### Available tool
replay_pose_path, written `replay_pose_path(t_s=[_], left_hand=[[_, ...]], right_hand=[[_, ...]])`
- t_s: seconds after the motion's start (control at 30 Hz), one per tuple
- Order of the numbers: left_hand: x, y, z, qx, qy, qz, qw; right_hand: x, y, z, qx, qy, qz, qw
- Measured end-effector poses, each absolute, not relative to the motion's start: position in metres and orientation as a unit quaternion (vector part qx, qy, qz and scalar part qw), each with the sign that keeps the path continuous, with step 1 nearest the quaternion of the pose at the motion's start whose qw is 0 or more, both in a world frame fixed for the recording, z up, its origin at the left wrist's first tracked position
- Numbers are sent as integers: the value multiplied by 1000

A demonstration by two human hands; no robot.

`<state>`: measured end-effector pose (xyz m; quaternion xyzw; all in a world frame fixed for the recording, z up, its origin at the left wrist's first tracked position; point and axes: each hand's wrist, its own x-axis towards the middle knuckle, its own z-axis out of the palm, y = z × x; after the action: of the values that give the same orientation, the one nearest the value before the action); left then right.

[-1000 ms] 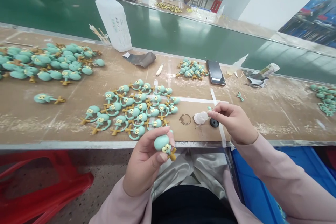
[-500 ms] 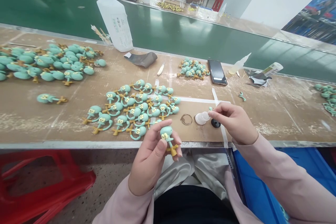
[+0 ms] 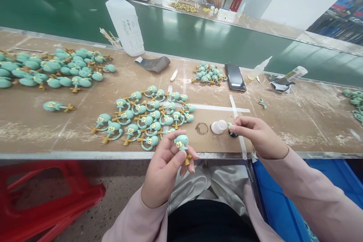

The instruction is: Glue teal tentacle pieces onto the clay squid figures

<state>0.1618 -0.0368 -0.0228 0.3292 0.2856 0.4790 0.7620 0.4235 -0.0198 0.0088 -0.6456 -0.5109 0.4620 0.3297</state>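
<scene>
My left hand (image 3: 167, 166) is closed around a teal cartoon figurine (image 3: 182, 141) with yellow eyes and a mustard-coloured base, held just off the table's front edge. My right hand (image 3: 259, 136) pinches a small teal piece (image 3: 230, 125), mostly hidden by the fingertips, over a round black cap (image 3: 233, 132). Left of that cap stands a small translucent white cup (image 3: 218, 126), and beside it lies a brownish ring mark (image 3: 201, 128). Several similar figurines with curved arms (image 3: 146, 121) lie in rows to the left of my hands.
A large heap of teal figurines (image 3: 51, 69) covers the left of the table; a smaller pile (image 3: 210, 73) lies near a phone (image 3: 235, 77). Behind stands a white bottle (image 3: 124, 26) with a blue nozzle. Across the green belt (image 3: 181, 30), a co-worker's hand (image 3: 214, 0) handles small parts.
My right hand has shifted slightly right and down, bringing the teal piece from beside the white cup to the black cap. The figurine in my left hand has turned a little.
</scene>
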Motion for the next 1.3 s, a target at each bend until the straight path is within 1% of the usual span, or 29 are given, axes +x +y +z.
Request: replay_pose_path(t_s=[0.47, 0.63, 0.77, 0.87, 1.0, 1.1, 1.3], left_hand=[[164, -42, -35, 357, 256, 476, 762], [165, -43, -34, 366, 248, 473, 762], [166, -43, -33, 362, 243, 471, 767], [167, -45, -31, 352, 250, 464, 773], [171, -50, -29, 337, 262, 457, 780], [175, -54, -28, 344, 261, 458, 777], [181, -57, -24, 361, 271, 482, 751]], right_hand=[[431, -19, 1, -638, -513, 485, 309], [431, -20, 4, -638, -518, 484, 300], [430, -25, 11, -633, -524, 479, 308], [422, -34, 16, -617, -535, 466, 342], [392, -51, 18, -550, -526, 465, 452], [363, -62, 19, -494, -471, 522, 512], [335, -77, 24, -418, -362, 624, 552]])
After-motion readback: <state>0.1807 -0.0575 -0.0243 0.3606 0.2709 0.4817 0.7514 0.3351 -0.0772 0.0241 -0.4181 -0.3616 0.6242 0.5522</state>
